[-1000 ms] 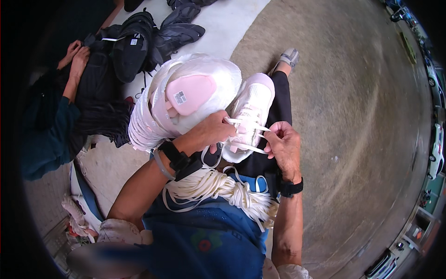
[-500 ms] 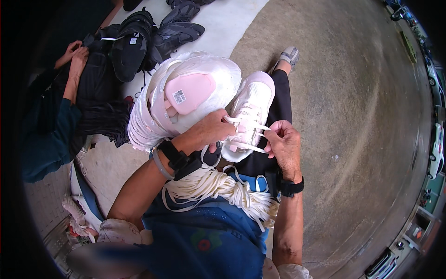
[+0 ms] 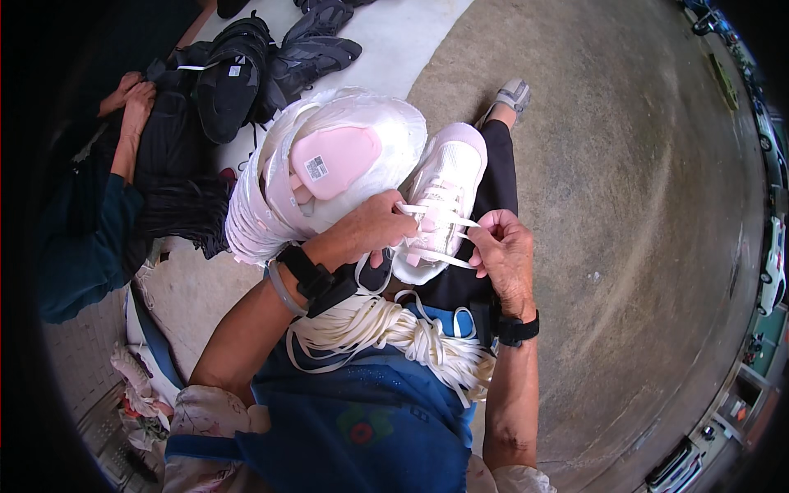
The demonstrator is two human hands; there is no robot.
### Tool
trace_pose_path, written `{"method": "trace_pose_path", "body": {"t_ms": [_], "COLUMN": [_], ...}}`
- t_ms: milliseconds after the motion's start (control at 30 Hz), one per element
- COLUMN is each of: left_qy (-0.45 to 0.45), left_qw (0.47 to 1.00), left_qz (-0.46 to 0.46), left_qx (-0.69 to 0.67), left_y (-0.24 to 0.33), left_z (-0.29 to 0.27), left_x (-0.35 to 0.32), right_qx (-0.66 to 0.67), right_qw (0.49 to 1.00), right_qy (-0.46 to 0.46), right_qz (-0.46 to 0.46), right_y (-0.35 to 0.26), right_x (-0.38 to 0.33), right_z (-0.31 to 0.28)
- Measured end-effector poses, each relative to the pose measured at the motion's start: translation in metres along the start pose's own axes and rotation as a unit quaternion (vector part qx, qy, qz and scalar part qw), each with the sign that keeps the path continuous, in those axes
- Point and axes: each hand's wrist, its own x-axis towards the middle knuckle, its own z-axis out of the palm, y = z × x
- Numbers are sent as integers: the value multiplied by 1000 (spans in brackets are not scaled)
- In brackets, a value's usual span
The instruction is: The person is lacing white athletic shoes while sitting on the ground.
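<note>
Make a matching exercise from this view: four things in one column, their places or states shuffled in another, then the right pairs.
1. pink-and-white shoe
2. cream lace bundle
3. dark shoes
4. grey shoe

A. upper left, near a co-worker's hands
B. between the left hand and right hand
C. worn, below a black trouser leg
D. lying on the blue apron

Pairs: 1-B, 2-D, 3-A, 4-C

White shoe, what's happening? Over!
Left hand, right hand: both pinching white laces. White shoe between them, left edge partly covered. Lace bundle on blue apron, not blocking.
</note>
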Motion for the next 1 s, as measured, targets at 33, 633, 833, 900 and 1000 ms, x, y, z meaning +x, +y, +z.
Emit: {"method": "trace_pose_path", "body": {"t_ms": [33, 633, 833, 900, 1000], "left_qy": [-2, 45, 20, 58, 82], "left_qw": [1000, 996, 972, 975, 985], "left_qz": [5, 67, 213, 202, 140], "left_qx": [-4, 34, 100, 76, 60], "left_y": [0, -25, -42, -41, -32], "left_z": [0, 7, 6, 11, 19], "left_x": [0, -54, -60, -55, -48], "right_qx": [2, 21, -122, -144, -173], "right_qw": [1000, 998, 970, 963, 962], "right_qy": [0, 22, -26, -23, -59], "right_qz": [-2, -54, -209, -225, -203], "right_y": [0, -1, 3, 3, 7], "right_x": [0, -29, -54, -57, -59], "right_z": [0, -11, 20, 25, 32]}}
